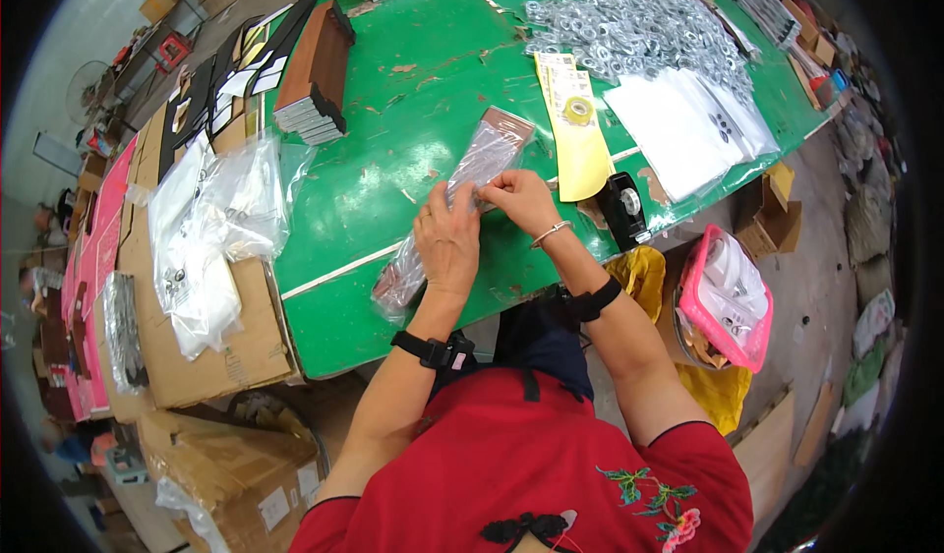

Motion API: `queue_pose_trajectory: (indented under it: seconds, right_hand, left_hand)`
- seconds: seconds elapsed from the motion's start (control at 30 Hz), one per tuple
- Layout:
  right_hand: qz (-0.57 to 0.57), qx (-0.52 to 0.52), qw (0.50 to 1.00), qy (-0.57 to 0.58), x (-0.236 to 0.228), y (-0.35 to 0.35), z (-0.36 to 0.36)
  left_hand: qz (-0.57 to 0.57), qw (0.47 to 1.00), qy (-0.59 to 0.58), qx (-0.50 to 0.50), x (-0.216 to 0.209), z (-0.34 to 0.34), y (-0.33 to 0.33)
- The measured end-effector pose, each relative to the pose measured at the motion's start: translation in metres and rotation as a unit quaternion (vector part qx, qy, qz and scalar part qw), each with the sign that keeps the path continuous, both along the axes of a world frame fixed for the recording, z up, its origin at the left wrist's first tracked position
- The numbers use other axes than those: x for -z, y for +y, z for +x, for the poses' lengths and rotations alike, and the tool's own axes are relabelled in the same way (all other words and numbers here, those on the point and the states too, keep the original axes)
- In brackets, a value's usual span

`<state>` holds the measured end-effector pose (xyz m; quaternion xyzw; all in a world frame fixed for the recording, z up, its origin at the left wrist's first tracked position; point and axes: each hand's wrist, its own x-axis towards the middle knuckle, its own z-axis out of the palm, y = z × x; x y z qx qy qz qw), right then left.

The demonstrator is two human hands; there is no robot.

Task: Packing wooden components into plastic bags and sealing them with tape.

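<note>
A long brown board [509, 123] lies slantwise on the green table, wrapped in a clear plastic bag [484, 155] with a loose crinkled end near the table's front edge. My left hand [449, 238] lies over the middle of the bag, its fingers bent and gripping it. Beside it my right hand [519, 201] pinches at the bag's edge with thumb and forefinger, close to the left fingertips. Exactly what sits between those right fingertips is too small to make out, but it looks like the plastic.
A stack of brown boards [320, 66] stands at the far left. Plastic bags [211, 248] lie on cardboard at left. To the right are yellow sheets [580, 150] with a tape roll [578, 111], a black tape dispenser [623, 209], white bags [678, 130], metal rings [639, 27] and a pink basket [762, 342].
</note>
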<state>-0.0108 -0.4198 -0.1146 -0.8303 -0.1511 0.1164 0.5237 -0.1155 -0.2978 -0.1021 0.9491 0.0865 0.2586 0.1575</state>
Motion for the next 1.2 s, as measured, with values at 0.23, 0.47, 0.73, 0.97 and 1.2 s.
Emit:
queue_pose_trajectory:
  seconds: [0.23,0.47,0.73,0.97,1.2]
  right_hand:
    - [0.060,-0.028,0.997,0.044,0.005,-0.009,0.003]
    - [0.191,-0.081,0.968,0.140,-0.022,-0.016,-0.009]
    - [0.181,-0.027,0.976,0.115,0.005,-0.003,-0.012]
    - [0.159,0.023,0.986,0.033,0.002,0.021,-0.021]
    - [0.231,-0.018,0.971,0.051,-0.004,0.009,-0.032]
  left_hand:
    - [-0.039,0.998,-0.027,0.028,-0.003,0.006,0.011]
    - [-0.404,0.908,0.079,0.082,-0.022,0.019,0.054]
    - [-0.659,0.730,0.129,0.123,-0.014,0.020,0.068]
    - [-0.755,0.621,0.180,0.114,0.004,0.009,0.081]
    - [-0.766,0.592,0.177,0.173,-0.008,-0.010,0.085]
